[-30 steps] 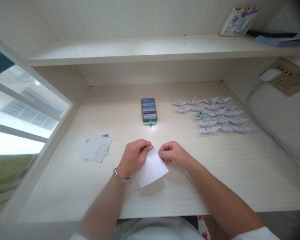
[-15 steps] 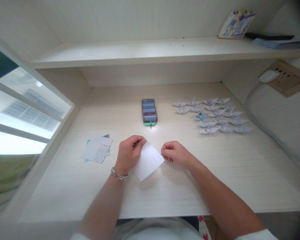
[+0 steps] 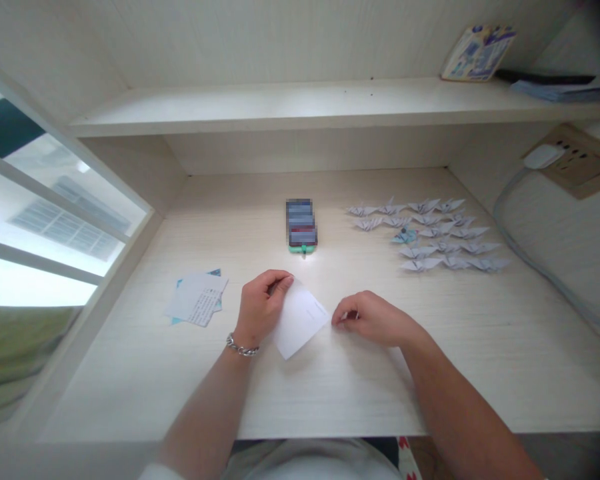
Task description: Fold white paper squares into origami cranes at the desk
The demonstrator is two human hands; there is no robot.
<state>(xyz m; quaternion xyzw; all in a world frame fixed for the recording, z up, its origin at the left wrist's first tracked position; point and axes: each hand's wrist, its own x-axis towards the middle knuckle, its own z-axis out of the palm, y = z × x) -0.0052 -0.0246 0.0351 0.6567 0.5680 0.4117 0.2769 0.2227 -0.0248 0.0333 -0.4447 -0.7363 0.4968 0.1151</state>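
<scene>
Left hand [image 3: 263,303] pinches paper [image 3: 300,323]; right hand [image 3: 367,319] curls near its corner

At the far left, a window [image 3: 55,223] stands beside the left edge of the counter [image 3: 130,393]. Near that edge lie some overlapping cards [image 3: 187,293]; the top card carries handwriting at its lower right, and blue parts show from beneath.

The left hand, with a chain bracelet [image 3: 243,345] at its wrist, grips the paper's top corner between thumb and forefinger. The paper is white and flat, with faint marks near its right side. It is at about the middle of the counter's width, in the half toward the front edge, with 1 corner pointing to that edge.

Beyond the paper, nearer the back edge, lies a phone [image 3: 301,227] with a green near end and a blurred screen.

The right hand has its fingers bent toward the thumb, just beside the paper's right corner; whether the fingertips touch or hold it, I cannot tell.

Toward the back right corner, paper cranes [image 3: 455,261] sit close together in 5 rows, mostly white, with 1 blue crane [image 3: 405,235] among them. Above, a box [image 3: 480,55] leans on the shelf [image 3: 280,100]. Along the right edge, a cable [image 3: 531,261] runs down from a white plug [image 3: 543,157] in a socket [image 3: 583,167].
</scene>
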